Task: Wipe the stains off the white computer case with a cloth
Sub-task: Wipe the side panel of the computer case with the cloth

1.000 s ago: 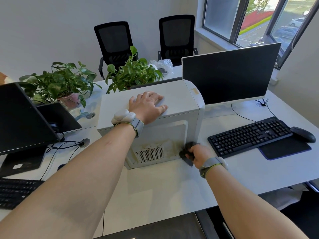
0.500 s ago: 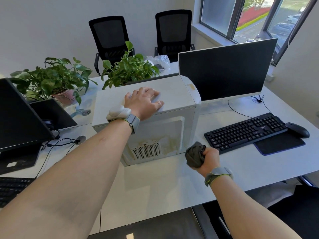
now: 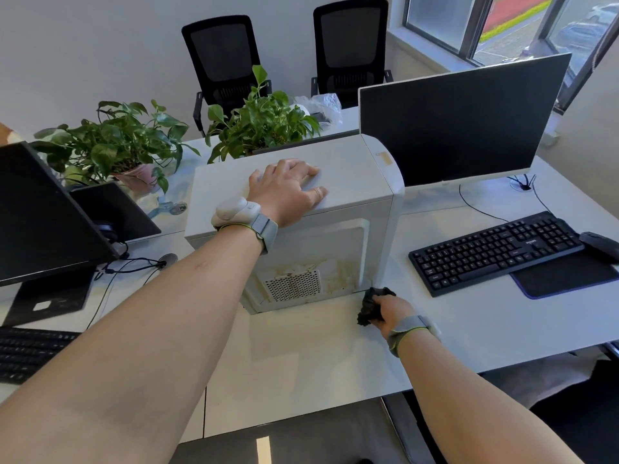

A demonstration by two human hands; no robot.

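White bench fills the lower centre of the frame. Right of centre, a dark cloth is bunched in the right hand, fingers curled tight round it; the cloth is held low at the lower right corner of the case's side panel, at or just beside it, contact not clear. White computer case is stood on the bench at frame centre. Yellowish stains are seen round the vent grille on the lower side panel, so wiping is judged not finished; the stained patch is left to do. Upper panel and top look mostly clean. Left hand is laid flat on the case top, fingers spread, nothing gripped, steadying it. Right of frame: black keyboard, monitor behind. Upper left: potted plants. Top of frame: two black chairs.
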